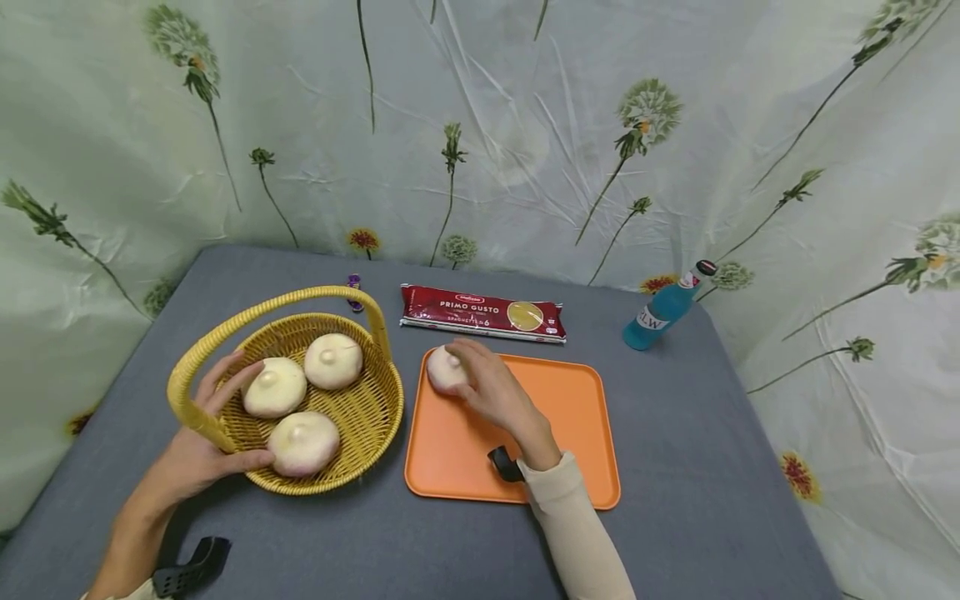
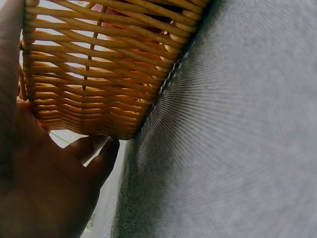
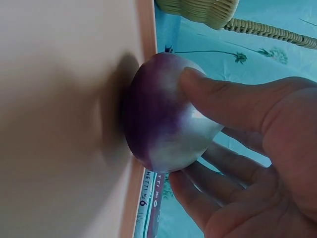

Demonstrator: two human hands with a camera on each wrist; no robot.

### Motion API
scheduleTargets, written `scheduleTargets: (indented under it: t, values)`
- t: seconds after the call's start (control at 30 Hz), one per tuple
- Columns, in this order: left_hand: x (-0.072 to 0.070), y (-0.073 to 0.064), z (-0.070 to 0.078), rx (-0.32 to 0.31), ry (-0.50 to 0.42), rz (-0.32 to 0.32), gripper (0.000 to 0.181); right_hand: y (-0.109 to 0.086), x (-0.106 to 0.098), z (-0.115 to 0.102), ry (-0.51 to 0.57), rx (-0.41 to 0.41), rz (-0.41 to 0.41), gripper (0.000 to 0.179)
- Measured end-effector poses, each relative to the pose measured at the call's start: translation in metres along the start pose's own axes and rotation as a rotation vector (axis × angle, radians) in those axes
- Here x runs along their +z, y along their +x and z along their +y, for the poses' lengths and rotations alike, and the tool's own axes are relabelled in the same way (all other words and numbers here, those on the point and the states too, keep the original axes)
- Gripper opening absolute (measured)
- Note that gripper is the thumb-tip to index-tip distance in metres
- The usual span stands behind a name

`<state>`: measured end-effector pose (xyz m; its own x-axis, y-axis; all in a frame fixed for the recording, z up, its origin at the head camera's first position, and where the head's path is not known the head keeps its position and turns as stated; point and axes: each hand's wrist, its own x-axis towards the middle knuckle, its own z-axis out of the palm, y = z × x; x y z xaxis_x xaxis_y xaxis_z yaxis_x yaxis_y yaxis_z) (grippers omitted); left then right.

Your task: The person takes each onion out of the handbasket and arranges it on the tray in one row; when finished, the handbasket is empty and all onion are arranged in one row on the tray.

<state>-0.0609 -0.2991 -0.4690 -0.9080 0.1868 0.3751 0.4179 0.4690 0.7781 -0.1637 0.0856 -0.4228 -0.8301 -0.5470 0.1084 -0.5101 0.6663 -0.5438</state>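
Observation:
My right hand [image 1: 501,398] holds a turnip [image 1: 444,372] between thumb and fingers at the far left corner of the orange tray [image 1: 459,471]. In the right wrist view that turnip [image 3: 166,119] shows purple below and white above, its purple side close over the tray. My left hand [image 1: 191,457] grips the left side of a yellow wicker basket [image 1: 392,400], near the base of its arched handle. Inside lie three turnips [image 1: 333,361], pale side up; my left thumb reaches the nearest one [image 1: 303,443]. The left wrist view shows the basket's woven wall [image 2: 94,74] beside the fingers.
Behind the tray lies a red spaghetti packet [image 1: 483,314]. A blue bottle [image 1: 667,307] stands at the back right. A small purple wrapped item [image 1: 355,293] sits behind the basket handle. A flower-print cloth [image 1: 525,150] hangs behind the grey table [image 1: 705,467].

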Motion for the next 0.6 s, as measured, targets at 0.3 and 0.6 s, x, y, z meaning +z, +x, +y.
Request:
scheduleTargets:
  t: [0.3, 0.6]
  values:
    - [0.0007, 0.0007, -0.0017, 0.027, 0.001, 0.010, 0.117, 0.0022, 0.0009, 0.0001, -0.009, 0.000, -0.002, 0.053]
    - [0.0009, -0.0002, 0.0004, 0.007, -0.013, 0.005, 0.118, 0.0032, 0.0038, -0.0012, -0.014, -0.027, 0.004, 0.053]
